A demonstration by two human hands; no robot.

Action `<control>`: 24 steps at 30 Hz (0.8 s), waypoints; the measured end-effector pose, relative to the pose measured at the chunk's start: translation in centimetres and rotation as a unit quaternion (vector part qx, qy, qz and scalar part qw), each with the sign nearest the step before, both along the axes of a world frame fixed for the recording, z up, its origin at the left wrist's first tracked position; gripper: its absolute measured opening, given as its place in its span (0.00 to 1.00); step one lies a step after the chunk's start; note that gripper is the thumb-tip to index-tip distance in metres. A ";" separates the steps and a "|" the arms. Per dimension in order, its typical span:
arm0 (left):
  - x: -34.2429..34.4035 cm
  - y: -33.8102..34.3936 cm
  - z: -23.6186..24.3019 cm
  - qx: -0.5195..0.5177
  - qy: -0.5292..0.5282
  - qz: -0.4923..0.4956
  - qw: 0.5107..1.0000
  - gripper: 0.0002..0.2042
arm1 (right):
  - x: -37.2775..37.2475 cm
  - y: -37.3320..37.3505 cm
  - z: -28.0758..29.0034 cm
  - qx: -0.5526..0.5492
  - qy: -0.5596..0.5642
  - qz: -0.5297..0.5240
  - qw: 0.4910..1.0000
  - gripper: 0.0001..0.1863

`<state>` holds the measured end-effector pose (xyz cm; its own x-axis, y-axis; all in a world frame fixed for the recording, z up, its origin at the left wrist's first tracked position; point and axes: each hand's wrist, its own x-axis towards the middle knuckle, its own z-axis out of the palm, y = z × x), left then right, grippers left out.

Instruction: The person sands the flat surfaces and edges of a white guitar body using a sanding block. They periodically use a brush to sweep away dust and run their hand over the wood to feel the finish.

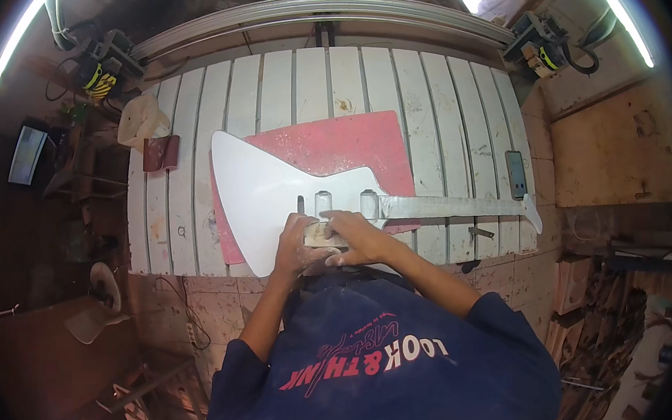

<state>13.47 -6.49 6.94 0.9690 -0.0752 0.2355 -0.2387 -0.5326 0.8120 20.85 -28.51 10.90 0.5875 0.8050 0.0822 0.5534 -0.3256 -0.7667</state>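
Observation:
A white angular electric guitar (252, 201) with a pale, tape-like covering on its neck (438, 207) lies across a pink pad (323, 144). Near the body's lower edge, my left hand (296, 249) and my right hand (354, 240) grip a small pale block (320, 235) from either side, fingers curled on it. The block rests on or just beside the guitar body; exact contact is hidden by my hands. Above it are two pickup cavities (369, 203) and a narrow dark slot.
The slatted white table (430, 100) holds a pale container (139, 119), dark-red sheets (159, 153), a phone (516, 172) and a small metal piece (480, 232). Machines (108, 70) flank a metal rail (320, 7). A wooden panel (612, 153) stands at the right.

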 end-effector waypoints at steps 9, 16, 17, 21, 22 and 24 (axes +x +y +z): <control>1.4 -1.1 0.1 -0.257 0.148 0.093 0.951 0.31 | -1.7 1.4 -1.3 0.078 0.231 -0.113 0.963 0.26; 1.9 -0.7 3.1 -0.255 0.197 0.047 0.945 0.25 | -1.1 1.2 -0.3 0.242 0.552 -0.199 0.772 0.33; 1.9 -0.7 2.9 -0.255 0.198 0.045 0.945 0.25 | -1.5 1.4 -0.3 0.243 0.552 -0.201 0.772 0.33; 2.1 0.1 1.9 -0.181 0.209 0.047 0.960 0.23 | -1.9 1.9 -1.7 0.239 0.573 -0.234 0.748 0.32; 2.4 0.9 1.5 -0.107 0.182 0.040 0.977 0.23 | -1.5 1.8 -2.5 0.204 0.566 -0.243 0.761 0.31; 2.8 3.4 -0.3 0.016 0.097 0.101 0.990 0.22 | 0.7 1.7 -3.2 0.096 0.424 -0.269 0.860 0.30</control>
